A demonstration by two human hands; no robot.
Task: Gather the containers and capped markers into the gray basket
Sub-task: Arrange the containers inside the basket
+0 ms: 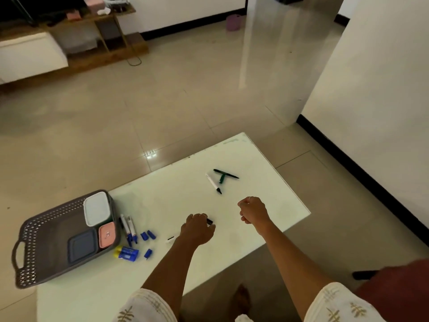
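My left hand (196,230) was down on the white table (267,196), fingers curled round a small black cap (209,221). Right hand (253,210) hung just beside it in a loose fist; couldn't tell if it held anything. Gray basket (41,254) sat at the table's left edge with the white container (97,211), pink container (107,234) and blue-gray container (81,245) inside. Blue markers (129,230) and loose blue caps (147,235) lay just beside it. Black-tipped marker (213,183) and green pens (224,175) lay farther out.

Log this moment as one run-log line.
left hand: grips black marker cap | right hand: fisted, contents unseen | gray basket: three containers in | markers on white table: not gathered
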